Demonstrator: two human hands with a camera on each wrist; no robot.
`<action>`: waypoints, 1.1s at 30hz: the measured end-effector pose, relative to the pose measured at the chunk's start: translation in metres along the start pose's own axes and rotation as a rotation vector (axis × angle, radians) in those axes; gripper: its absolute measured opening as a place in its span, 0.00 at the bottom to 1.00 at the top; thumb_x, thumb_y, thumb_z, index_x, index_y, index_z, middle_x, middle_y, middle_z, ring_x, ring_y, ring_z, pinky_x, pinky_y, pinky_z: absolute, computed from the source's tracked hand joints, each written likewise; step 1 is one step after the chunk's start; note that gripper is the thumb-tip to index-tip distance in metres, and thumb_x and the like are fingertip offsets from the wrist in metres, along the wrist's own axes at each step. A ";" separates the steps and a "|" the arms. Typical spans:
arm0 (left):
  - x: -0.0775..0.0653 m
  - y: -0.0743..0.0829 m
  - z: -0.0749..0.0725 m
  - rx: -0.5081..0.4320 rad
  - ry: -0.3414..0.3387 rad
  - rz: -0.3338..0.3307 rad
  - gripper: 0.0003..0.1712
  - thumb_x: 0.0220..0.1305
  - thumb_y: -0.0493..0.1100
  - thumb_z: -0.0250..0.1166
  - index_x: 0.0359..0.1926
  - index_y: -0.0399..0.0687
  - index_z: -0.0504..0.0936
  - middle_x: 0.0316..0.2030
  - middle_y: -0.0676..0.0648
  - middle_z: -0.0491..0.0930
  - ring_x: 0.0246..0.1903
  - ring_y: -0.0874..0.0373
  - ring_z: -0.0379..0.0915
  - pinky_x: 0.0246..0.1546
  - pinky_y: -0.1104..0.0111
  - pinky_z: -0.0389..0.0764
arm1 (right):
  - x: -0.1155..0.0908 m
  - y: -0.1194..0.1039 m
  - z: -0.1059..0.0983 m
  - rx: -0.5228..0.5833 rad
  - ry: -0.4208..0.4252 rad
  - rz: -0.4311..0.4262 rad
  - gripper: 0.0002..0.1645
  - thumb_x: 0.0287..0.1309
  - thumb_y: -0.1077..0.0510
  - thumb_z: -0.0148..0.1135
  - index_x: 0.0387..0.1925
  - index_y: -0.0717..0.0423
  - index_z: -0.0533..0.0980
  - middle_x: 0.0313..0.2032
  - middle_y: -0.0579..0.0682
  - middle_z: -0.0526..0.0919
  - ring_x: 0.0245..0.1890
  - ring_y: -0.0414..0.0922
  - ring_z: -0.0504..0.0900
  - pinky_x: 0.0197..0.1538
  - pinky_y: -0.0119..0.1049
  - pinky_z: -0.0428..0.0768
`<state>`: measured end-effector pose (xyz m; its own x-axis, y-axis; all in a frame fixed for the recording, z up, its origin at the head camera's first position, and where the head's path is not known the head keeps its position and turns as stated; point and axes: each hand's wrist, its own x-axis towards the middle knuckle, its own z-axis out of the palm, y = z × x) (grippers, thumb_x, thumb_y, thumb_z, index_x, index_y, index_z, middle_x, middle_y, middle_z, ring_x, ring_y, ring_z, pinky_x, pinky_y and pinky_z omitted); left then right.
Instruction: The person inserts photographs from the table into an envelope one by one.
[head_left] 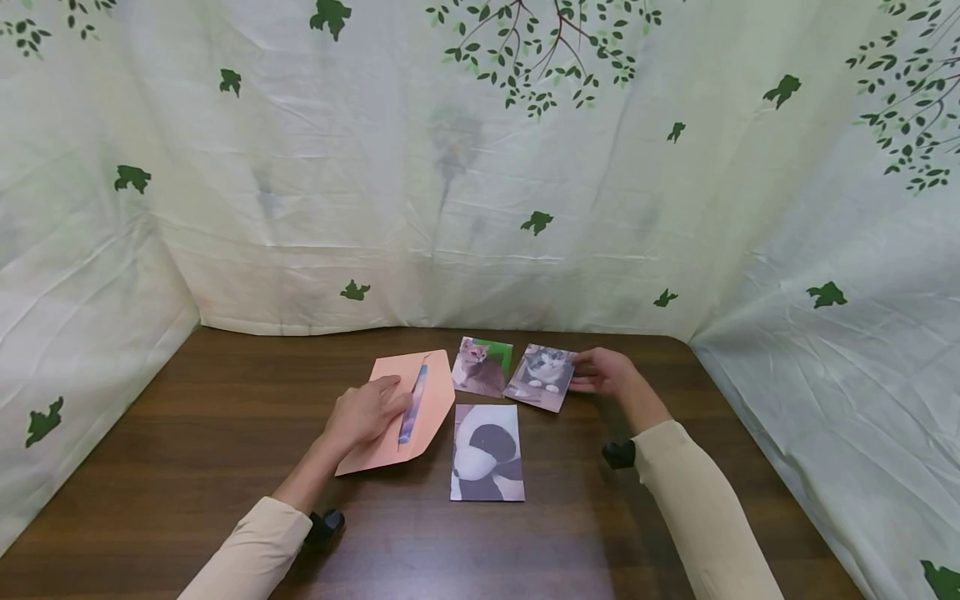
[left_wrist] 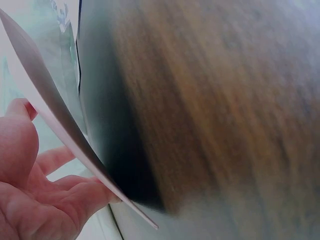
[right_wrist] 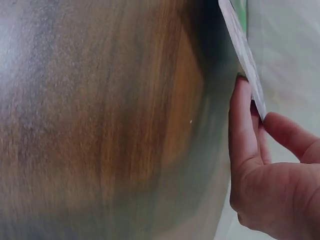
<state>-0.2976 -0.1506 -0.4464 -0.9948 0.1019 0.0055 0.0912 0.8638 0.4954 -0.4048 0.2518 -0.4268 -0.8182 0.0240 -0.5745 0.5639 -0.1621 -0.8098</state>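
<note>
A salmon-pink envelope (head_left: 437, 417) is gripped by my left hand (head_left: 366, 412), which reaches across it from the left. A bluish-purple picture (head_left: 413, 407) shows through the envelope's opening beside the fingertips. Seen from the left wrist, the envelope (left_wrist: 60, 115) is tilted and raised off the table; I cannot tell whether any finger is inside it. My right hand (head_left: 606, 372) pinches the right edge of a photo of a grey-and-white cat (head_left: 542, 377). From the right wrist, that photo (right_wrist: 245, 55) appears nearly edge-on between thumb and fingers.
A kitten photo with a green background (head_left: 489, 367) lies left of the held photo. Nearer me lies a larger photo of a black-and-white figure (head_left: 487, 471). The brown wooden table (head_left: 187, 467) meets white leaf-patterned curtains (head_left: 360, 208) at the back and sides.
</note>
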 end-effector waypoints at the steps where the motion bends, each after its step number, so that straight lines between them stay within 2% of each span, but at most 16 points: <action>1: 0.000 0.000 0.000 0.000 0.000 -0.001 0.34 0.73 0.58 0.55 0.70 0.42 0.72 0.63 0.33 0.77 0.62 0.27 0.70 0.61 0.40 0.69 | -0.001 -0.001 -0.001 -0.002 -0.002 -0.005 0.30 0.70 0.63 0.55 0.71 0.63 0.63 0.72 0.63 0.65 0.65 0.58 0.74 0.63 0.52 0.76; 8: 0.000 0.001 0.000 0.003 0.003 0.000 0.34 0.72 0.57 0.55 0.70 0.41 0.73 0.61 0.33 0.78 0.61 0.28 0.72 0.60 0.40 0.70 | -0.008 -0.007 -0.006 -0.044 -0.034 -0.029 0.30 0.71 0.63 0.54 0.71 0.65 0.63 0.73 0.64 0.65 0.52 0.55 0.80 0.61 0.50 0.78; 14: 0.001 0.001 0.000 0.004 0.012 0.017 0.33 0.72 0.56 0.55 0.69 0.41 0.73 0.60 0.32 0.79 0.60 0.27 0.73 0.59 0.40 0.71 | -0.015 -0.015 -0.011 -0.076 -0.018 -0.046 0.29 0.70 0.63 0.54 0.70 0.65 0.65 0.72 0.65 0.66 0.41 0.52 0.84 0.59 0.49 0.79; 19: 0.001 -0.001 0.000 0.014 0.013 0.027 0.33 0.72 0.56 0.55 0.69 0.40 0.73 0.60 0.32 0.79 0.60 0.27 0.73 0.59 0.40 0.71 | -0.024 -0.022 -0.011 -0.097 0.001 -0.067 0.29 0.70 0.63 0.55 0.69 0.64 0.64 0.69 0.63 0.69 0.35 0.49 0.86 0.53 0.46 0.83; 22: 0.002 -0.001 0.001 0.025 0.011 0.029 0.34 0.73 0.57 0.55 0.69 0.40 0.73 0.61 0.32 0.78 0.60 0.27 0.73 0.59 0.40 0.71 | -0.029 -0.026 -0.011 -0.108 0.004 -0.083 0.27 0.70 0.63 0.55 0.68 0.64 0.65 0.67 0.63 0.71 0.34 0.48 0.86 0.52 0.45 0.84; 27: 0.002 -0.001 0.001 0.034 0.011 0.031 0.34 0.73 0.57 0.54 0.69 0.40 0.73 0.61 0.32 0.78 0.59 0.27 0.73 0.59 0.40 0.71 | -0.036 -0.031 -0.008 -0.130 -0.017 -0.102 0.24 0.71 0.63 0.54 0.65 0.64 0.66 0.63 0.62 0.73 0.35 0.48 0.86 0.56 0.46 0.81; 33: 0.002 0.000 0.001 0.034 0.009 0.030 0.34 0.72 0.57 0.54 0.70 0.40 0.72 0.61 0.32 0.78 0.59 0.27 0.73 0.58 0.40 0.72 | -0.043 -0.035 -0.004 -0.153 -0.025 -0.108 0.26 0.71 0.61 0.56 0.67 0.63 0.66 0.65 0.62 0.72 0.36 0.48 0.87 0.54 0.44 0.82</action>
<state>-0.2995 -0.1499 -0.4474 -0.9920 0.1235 0.0275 0.1221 0.8767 0.4652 -0.3890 0.2603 -0.3744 -0.8762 0.0088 -0.4818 0.4817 -0.0080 -0.8763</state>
